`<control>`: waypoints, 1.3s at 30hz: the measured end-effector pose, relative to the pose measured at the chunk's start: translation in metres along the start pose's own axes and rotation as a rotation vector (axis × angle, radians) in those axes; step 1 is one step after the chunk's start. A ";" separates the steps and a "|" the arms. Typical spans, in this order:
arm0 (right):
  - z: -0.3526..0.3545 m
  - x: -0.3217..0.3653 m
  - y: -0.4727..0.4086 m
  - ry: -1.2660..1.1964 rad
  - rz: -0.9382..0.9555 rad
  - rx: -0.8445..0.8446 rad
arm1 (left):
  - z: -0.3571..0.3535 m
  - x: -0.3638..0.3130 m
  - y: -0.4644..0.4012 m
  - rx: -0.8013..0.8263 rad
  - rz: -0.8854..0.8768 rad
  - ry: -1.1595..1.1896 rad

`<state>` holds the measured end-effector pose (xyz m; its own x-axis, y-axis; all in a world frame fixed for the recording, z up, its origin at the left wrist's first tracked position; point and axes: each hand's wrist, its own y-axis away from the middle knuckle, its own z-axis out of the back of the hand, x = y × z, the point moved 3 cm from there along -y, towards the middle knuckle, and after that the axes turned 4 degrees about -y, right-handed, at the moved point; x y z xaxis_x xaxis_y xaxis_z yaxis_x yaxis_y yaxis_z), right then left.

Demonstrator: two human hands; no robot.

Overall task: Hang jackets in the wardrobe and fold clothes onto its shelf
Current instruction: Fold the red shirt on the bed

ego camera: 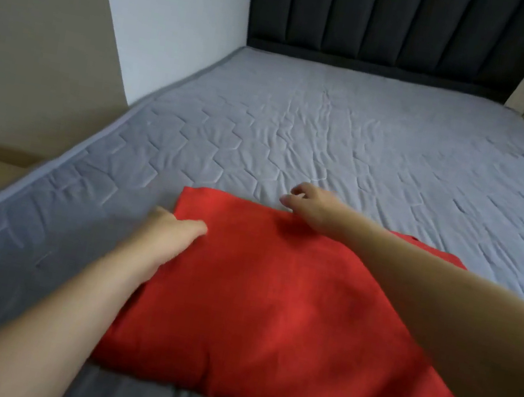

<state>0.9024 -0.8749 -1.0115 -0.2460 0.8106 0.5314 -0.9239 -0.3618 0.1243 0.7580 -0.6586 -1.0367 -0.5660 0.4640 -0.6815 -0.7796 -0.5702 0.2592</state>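
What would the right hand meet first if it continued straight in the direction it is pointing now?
Probably only the bare grey mattress. The right hand sits at the far edge of the red cloth, fingers aimed up the bed. Beyond that comes the dark headboard, though depth is hard to judge.

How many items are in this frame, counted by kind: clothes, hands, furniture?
Clothes: 1, the red garment lying flat on the mattress.
Hands: 2, the left hand resting on the garment's left edge, the right hand at its far edge with fingers loosely curled.
Furniture: 2, the grey mattress and the dark headboard.
Total: 5
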 end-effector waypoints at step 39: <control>0.018 -0.105 0.306 -1.091 -0.414 -0.465 | -0.066 -0.062 0.376 0.672 -0.581 -0.824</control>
<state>0.6508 -1.0793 -1.0140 0.2520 -0.0587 0.9660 -0.9441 0.2043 0.2587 0.5177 -0.9470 -0.9423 0.1042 0.9658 -0.2373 -0.8192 0.2186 0.5302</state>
